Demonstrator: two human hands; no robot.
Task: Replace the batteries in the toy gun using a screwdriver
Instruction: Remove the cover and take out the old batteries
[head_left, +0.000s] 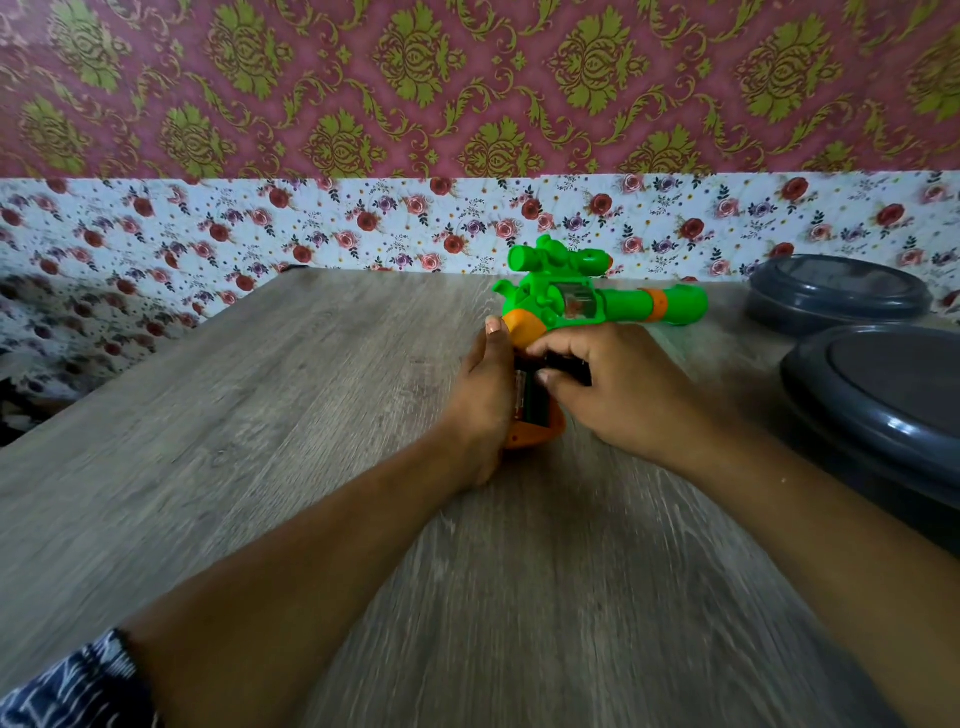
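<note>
A green and orange toy gun (597, 299) lies on the wooden table (260, 415), barrel pointing right, its orange handle towards me. My left hand (485, 395) grips the handle from the left side. My right hand (613, 384) pinches a dark battery (566, 366) with thumb and fingers over the open handle compartment, where another dark battery (530, 395) sits. No screwdriver is in sight.
Two dark grey round lidded containers stand at the right edge of the table, one further back (836, 293) and one nearer (883, 400). A floral wall rises right behind the table. A patterned cloth (67, 686) shows at the bottom left.
</note>
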